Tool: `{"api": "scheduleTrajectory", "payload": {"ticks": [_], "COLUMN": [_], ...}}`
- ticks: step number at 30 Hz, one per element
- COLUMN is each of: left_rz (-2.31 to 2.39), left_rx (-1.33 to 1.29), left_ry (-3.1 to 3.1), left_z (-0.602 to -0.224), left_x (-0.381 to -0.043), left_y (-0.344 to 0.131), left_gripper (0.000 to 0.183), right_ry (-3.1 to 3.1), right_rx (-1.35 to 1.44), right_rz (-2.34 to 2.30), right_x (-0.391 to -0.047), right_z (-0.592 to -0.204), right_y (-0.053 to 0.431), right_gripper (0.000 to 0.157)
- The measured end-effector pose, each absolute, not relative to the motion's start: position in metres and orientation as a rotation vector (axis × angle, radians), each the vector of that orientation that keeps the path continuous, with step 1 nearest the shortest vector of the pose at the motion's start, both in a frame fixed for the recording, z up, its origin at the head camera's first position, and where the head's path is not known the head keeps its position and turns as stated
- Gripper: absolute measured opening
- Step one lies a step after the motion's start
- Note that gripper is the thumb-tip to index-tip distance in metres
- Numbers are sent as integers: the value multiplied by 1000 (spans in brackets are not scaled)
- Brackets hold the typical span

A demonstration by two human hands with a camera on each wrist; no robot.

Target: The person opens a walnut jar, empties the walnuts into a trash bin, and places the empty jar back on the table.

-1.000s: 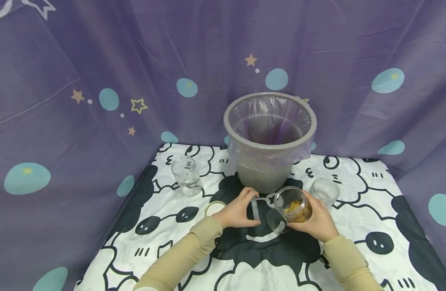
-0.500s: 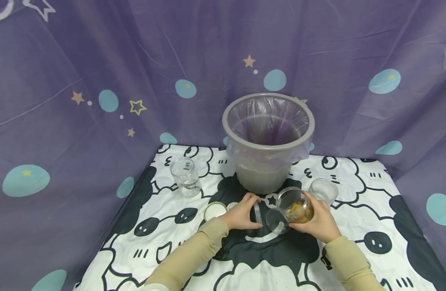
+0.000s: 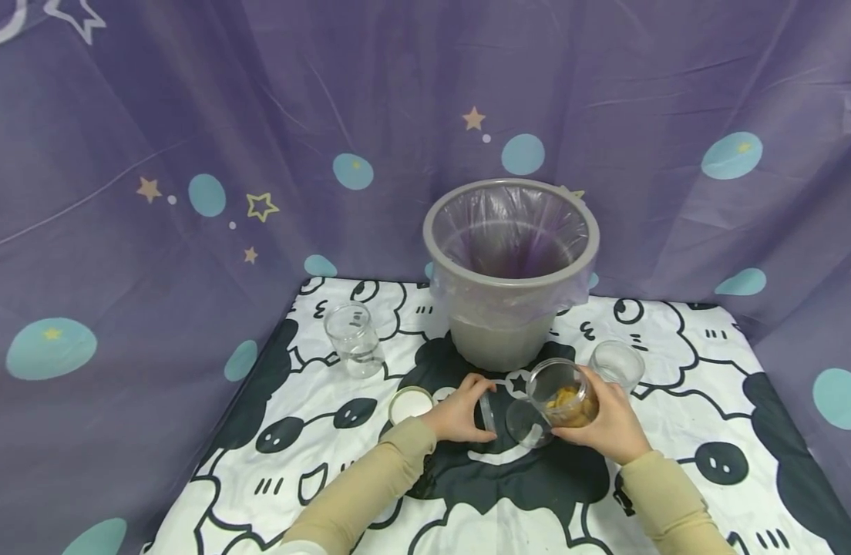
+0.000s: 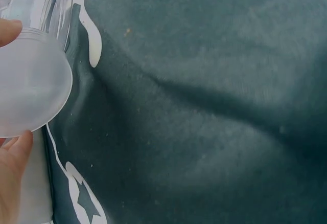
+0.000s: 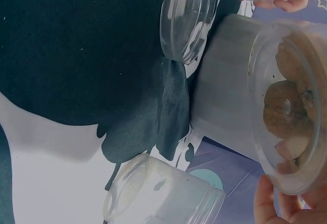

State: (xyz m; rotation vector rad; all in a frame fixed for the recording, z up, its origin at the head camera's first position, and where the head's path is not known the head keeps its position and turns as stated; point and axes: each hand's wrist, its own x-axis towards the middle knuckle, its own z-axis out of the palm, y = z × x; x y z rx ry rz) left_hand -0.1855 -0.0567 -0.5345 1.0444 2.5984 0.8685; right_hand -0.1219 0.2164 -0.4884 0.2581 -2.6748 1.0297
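In the head view my left hand (image 3: 460,410) pinches a clear plastic lid (image 3: 488,414) by its edge, tilted almost upright. The left wrist view shows this lid's frosted round face (image 4: 33,83) between thumb and fingers. My right hand (image 3: 609,420) grips a clear plastic jar (image 3: 571,412), tilted with its uncovered mouth toward the left. Yellow-brown lumpy pieces (image 5: 283,109) lie inside, seen through its base in the right wrist view. Between the hands, a second clear round lid (image 3: 529,422) lies on the black part of the printed cloth, just below the jar's mouth.
A grey bin (image 3: 502,339) with a plastic liner stands behind the hands. One clear jar (image 3: 354,339) is at the left, another (image 3: 618,364) close beyond the right hand. A pale round lid (image 3: 410,404) lies by the left wrist. A purple curtain (image 3: 398,92) hangs behind.
My left hand has shifted slightly toward me with the lid, uncovering more of the pale lid beside its wrist. The right hand and its jar stay almost in place.
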Motion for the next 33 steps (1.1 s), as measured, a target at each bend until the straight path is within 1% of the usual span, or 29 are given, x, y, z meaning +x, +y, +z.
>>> {"api": "scheduleTrajectory", "payload": {"ticks": [6,15,22,33], "left_rz": [792,484,282,170], "left_rx": [1071,1216,1218,1235], "left_ry": [2594,2656,2717,2733], "left_z": [-531,-517,-518,-520], "left_x": [-187,-192,-196,-197], "left_y": [-60,-67,-72,-73], "left_gripper": [76,81,86,83], "right_ry": [-2663,-2664,-2685,-2718], "right_rx": [285,303,297,278], "right_rz": [1008,1000,1000,1008], "right_x": [-122,-123,-122,-122], "right_z": [-493,-495,-493,-492], "right_y": [218,219,219,218], "right_gripper": [97,97,97,98]}}
